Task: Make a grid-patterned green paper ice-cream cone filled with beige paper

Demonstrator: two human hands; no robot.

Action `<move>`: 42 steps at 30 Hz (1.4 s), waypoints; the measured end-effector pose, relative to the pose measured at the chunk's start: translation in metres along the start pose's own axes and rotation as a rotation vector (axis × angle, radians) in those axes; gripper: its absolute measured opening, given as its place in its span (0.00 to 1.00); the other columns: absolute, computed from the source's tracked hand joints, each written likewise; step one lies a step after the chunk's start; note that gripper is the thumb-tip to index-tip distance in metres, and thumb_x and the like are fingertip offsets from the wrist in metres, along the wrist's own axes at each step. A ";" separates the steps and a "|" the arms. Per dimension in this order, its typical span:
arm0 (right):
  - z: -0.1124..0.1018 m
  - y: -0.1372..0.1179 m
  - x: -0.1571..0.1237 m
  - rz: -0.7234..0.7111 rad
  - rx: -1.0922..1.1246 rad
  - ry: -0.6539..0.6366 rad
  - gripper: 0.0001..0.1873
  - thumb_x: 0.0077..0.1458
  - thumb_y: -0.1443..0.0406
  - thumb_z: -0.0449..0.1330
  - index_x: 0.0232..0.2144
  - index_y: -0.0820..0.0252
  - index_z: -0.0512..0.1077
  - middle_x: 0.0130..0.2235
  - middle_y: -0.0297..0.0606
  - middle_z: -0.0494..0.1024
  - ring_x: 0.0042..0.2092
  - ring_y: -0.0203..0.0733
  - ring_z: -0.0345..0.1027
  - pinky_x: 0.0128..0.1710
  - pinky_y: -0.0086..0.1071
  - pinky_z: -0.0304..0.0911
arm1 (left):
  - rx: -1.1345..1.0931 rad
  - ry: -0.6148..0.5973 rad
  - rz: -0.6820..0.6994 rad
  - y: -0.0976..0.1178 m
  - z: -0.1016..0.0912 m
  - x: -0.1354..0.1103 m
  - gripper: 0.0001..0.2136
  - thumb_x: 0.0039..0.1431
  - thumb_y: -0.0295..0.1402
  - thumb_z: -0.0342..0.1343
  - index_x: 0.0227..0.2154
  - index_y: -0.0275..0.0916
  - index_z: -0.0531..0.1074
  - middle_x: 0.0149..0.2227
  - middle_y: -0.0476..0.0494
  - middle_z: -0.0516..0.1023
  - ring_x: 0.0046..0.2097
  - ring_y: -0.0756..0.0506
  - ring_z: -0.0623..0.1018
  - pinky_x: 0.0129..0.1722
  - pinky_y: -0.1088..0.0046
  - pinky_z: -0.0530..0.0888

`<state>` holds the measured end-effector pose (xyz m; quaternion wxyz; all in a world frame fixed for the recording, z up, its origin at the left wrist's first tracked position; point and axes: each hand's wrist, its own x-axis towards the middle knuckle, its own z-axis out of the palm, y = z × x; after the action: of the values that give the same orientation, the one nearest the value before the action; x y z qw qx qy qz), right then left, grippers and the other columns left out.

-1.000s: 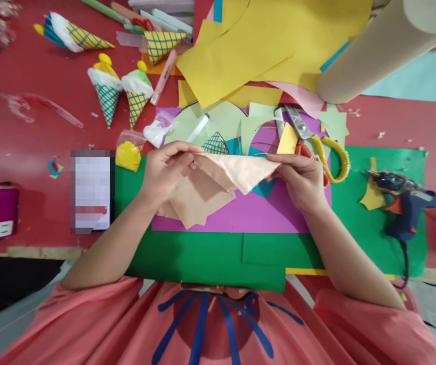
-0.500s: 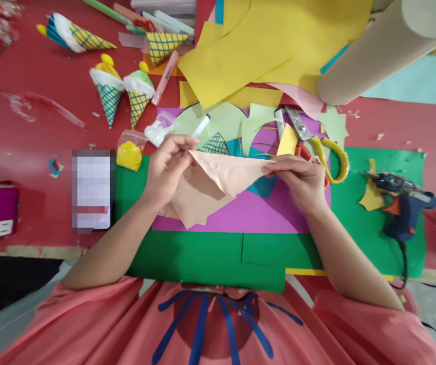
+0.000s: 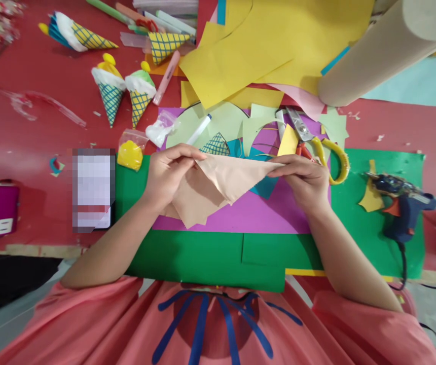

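Note:
A peach piece of fabric (image 3: 241, 175) with zigzag-cut edges is stretched between my two hands, its top edge nearly straight and a folded corner hanging down. My left hand (image 3: 170, 172) pinches its upper left corner. The right corner is between the thumb and fingers of my right hand (image 3: 303, 177). More peach fabric (image 3: 198, 197) hangs or lies under the left part; whether it is the same piece I cannot tell. Just beyond the fabric are a small patterned paper cone (image 3: 217, 144), blue paper scraps (image 3: 265, 187) and a white marker (image 3: 198, 129).
Yellow-handled scissors (image 3: 335, 159) lie beyond my right hand. A glue gun (image 3: 404, 208) rests on the green sheet (image 3: 203, 258) at right. To the left are a phone (image 3: 93, 187), a bag of yellow material (image 3: 130, 154) and finished paper cones (image 3: 107, 94). A large paper roll (image 3: 370, 56) leans at the back right.
Both hands have shifted slightly, the right one a little outward. The hanging fold of fabric has dropped slightly lower, and both hands keep their pinch on it.

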<state>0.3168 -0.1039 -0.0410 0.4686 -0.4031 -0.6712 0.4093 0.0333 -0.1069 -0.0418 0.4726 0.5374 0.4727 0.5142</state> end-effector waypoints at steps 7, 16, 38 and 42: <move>0.003 0.003 -0.002 0.060 0.058 0.085 0.15 0.55 0.74 0.59 0.30 0.48 0.81 0.37 0.31 0.82 0.41 0.39 0.76 0.42 0.37 0.73 | 0.100 0.030 0.114 0.003 0.003 -0.001 0.14 0.54 0.20 0.57 0.28 0.47 0.81 0.33 0.52 0.78 0.39 0.51 0.77 0.38 0.75 0.72; 0.004 -0.004 0.001 0.214 0.319 0.128 0.05 0.53 0.67 0.59 0.27 0.53 0.74 0.39 0.33 0.82 0.41 0.42 0.76 0.40 0.37 0.72 | 0.091 0.059 0.078 0.007 0.006 -0.002 0.13 0.53 0.20 0.55 0.27 0.45 0.80 0.33 0.51 0.78 0.39 0.51 0.77 0.41 0.74 0.73; 0.024 -0.006 -0.005 0.445 0.504 0.093 0.15 0.47 0.62 0.69 0.38 0.53 0.71 0.30 0.30 0.75 0.28 0.33 0.70 0.27 0.26 0.68 | -0.465 -0.420 -0.634 0.012 0.020 -0.016 0.21 0.55 0.54 0.55 0.40 0.42 0.72 0.33 0.45 0.80 0.31 0.47 0.79 0.26 0.73 0.73; 0.031 -0.011 -0.009 0.511 0.524 -0.005 0.19 0.45 0.60 0.70 0.40 0.54 0.70 0.31 0.30 0.76 0.29 0.33 0.72 0.28 0.27 0.68 | -0.589 -0.709 -0.865 0.012 0.034 -0.027 0.27 0.50 0.57 0.59 0.46 0.42 0.72 0.39 0.39 0.81 0.35 0.44 0.80 0.31 0.71 0.75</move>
<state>0.2871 -0.1216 -0.0406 0.4368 -0.4230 -0.4223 0.6723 0.0668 -0.1360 -0.0337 0.8938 0.2826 0.3005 0.1761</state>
